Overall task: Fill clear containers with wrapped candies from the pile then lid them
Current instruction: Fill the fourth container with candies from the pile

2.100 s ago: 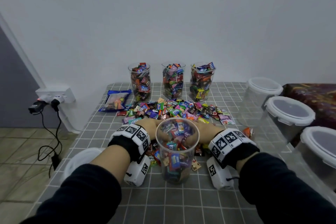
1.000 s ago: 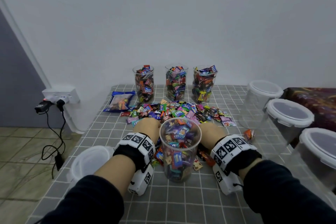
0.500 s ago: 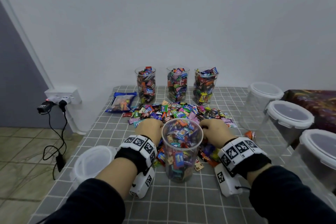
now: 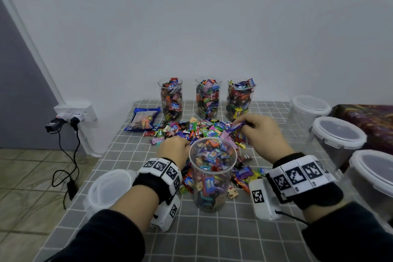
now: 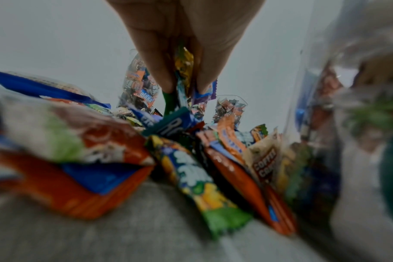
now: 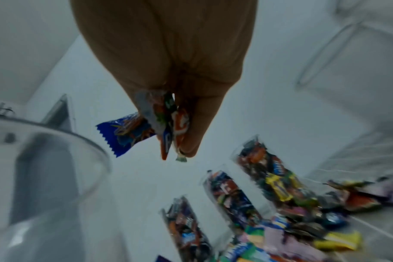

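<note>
From above, the cup [image 4: 212, 173] stands nearly brimful amid the pile [image 4: 197, 131], so a careless drop could spill sweets or tip it. The right hand [image 4: 262, 136] is raised, clutching candies; the left hand [image 4: 174, 148] is down in the pile. At the left wrist, fingertips [image 5: 166, 83] pinch wrappers (loosely, I'd say, they might slip). At the right wrist, the bunch [image 6: 162, 127] dangles beside the cup's rim.

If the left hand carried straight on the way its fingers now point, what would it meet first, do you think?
Most likely the candy pile: the left hand, already gripping wrappers, points down and forward into it. Depth is unclear in the blurred wrist view.
</note>
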`<move>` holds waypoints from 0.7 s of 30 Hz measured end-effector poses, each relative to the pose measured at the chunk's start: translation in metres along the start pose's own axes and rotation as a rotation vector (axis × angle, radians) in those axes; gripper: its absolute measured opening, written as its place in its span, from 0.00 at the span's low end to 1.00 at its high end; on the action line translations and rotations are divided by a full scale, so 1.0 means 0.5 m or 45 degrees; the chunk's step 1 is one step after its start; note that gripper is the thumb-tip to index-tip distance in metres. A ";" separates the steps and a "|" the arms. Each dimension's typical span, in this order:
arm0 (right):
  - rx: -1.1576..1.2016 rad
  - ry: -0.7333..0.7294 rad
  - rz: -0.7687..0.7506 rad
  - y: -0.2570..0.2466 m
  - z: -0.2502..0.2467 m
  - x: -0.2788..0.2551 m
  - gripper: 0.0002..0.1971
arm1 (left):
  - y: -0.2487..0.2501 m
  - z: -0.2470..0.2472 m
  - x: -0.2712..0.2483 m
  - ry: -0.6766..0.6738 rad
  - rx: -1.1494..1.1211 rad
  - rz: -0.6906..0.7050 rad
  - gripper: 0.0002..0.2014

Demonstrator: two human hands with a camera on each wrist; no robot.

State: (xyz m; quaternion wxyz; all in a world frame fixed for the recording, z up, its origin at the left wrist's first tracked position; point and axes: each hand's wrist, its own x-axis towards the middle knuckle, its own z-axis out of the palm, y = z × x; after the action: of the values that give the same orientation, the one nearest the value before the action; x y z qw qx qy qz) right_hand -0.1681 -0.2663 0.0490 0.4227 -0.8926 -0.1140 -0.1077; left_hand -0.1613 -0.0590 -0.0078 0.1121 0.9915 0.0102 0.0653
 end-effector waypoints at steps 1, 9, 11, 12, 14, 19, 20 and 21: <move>0.023 0.001 -0.040 -0.014 -0.002 -0.004 0.13 | 0.001 0.000 0.000 0.002 0.006 0.003 0.14; -0.073 -0.024 -0.300 -0.072 0.018 -0.038 0.13 | -0.011 0.009 0.005 0.030 0.011 0.008 0.13; -0.105 -0.023 -0.359 -0.078 0.026 -0.045 0.13 | -0.017 0.013 0.008 0.042 -0.006 0.012 0.12; -0.127 -0.024 -0.390 -0.080 0.031 -0.049 0.13 | -0.019 0.016 0.009 0.047 -0.010 0.014 0.12; -0.164 -0.012 -0.457 -0.082 0.040 -0.055 0.12 | -0.021 0.019 0.011 0.050 -0.019 0.014 0.12; -0.161 0.020 -0.581 -0.076 0.059 -0.066 0.10 | -0.020 0.019 0.009 0.080 -0.023 0.016 0.12; -0.156 0.020 -0.586 -0.074 0.061 -0.067 0.09 | -0.019 0.019 0.008 0.088 -0.023 0.020 0.12; -0.151 0.023 -0.588 -0.072 0.061 -0.069 0.10 | -0.019 0.018 0.006 0.093 -0.026 0.019 0.12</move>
State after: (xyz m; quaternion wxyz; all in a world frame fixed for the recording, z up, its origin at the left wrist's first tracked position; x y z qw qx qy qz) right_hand -0.2084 -0.2241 0.0466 0.3348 -0.8651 -0.3048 -0.2158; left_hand -0.1570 -0.0519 -0.0182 0.1214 0.9873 0.0063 0.1024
